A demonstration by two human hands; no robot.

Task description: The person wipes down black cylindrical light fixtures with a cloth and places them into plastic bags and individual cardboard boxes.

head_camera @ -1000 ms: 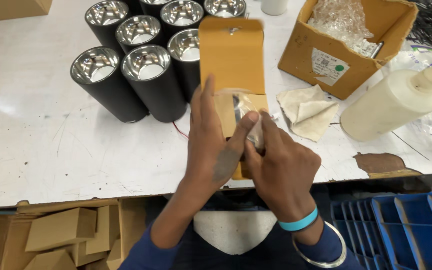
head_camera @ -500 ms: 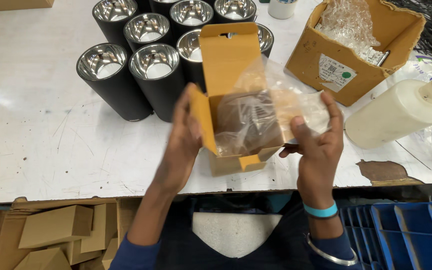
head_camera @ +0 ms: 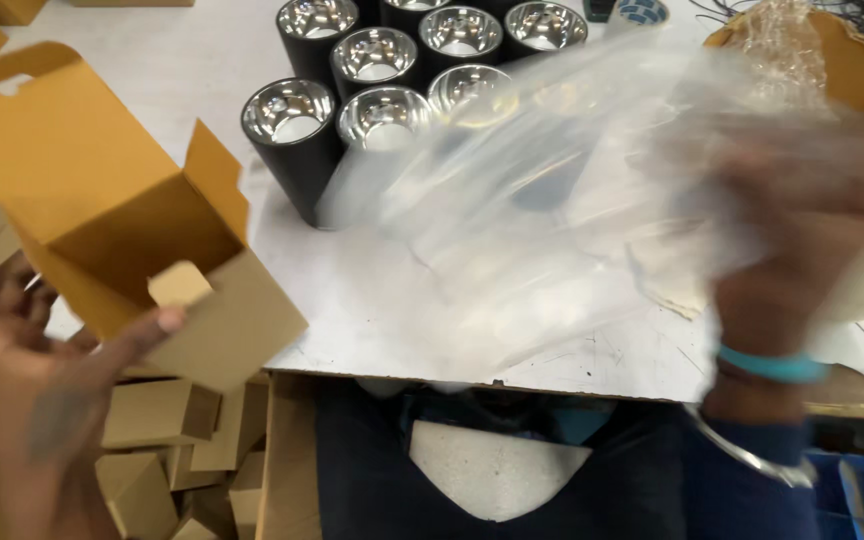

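Cardboard, small and brown, forms the open box [head_camera: 142, 240] held at the left of the view, tilted, its flaps spread and its inside bare. It is gripped by the left hand [head_camera: 27, 390], whose thumb is pressed against one side near a small tab while the fingers are closed round the far side. One clear plastic bag [head_camera: 552, 220] is held up at the right, well apart from the box, blurred and spread wide across the middle of the view. The right hand [head_camera: 802, 230] is seen through the film and is closed on the bag's edge; a teal band [head_camera: 772, 365] and a metal bangle [head_camera: 742, 455] are worn on that wrist. Behind the bag, seven black cylinders with shiny reflector insides [head_camera: 297, 125] can be counted standing close together on the white table [head_camera: 152, 70], some partly veiled by the plastic. A larger brown carton [head_camera: 852, 50] is seen at the upper right. Below the table edge at the left, a carton of small folded brown boxes [head_camera: 162, 440] is visible; their number cannot be told.
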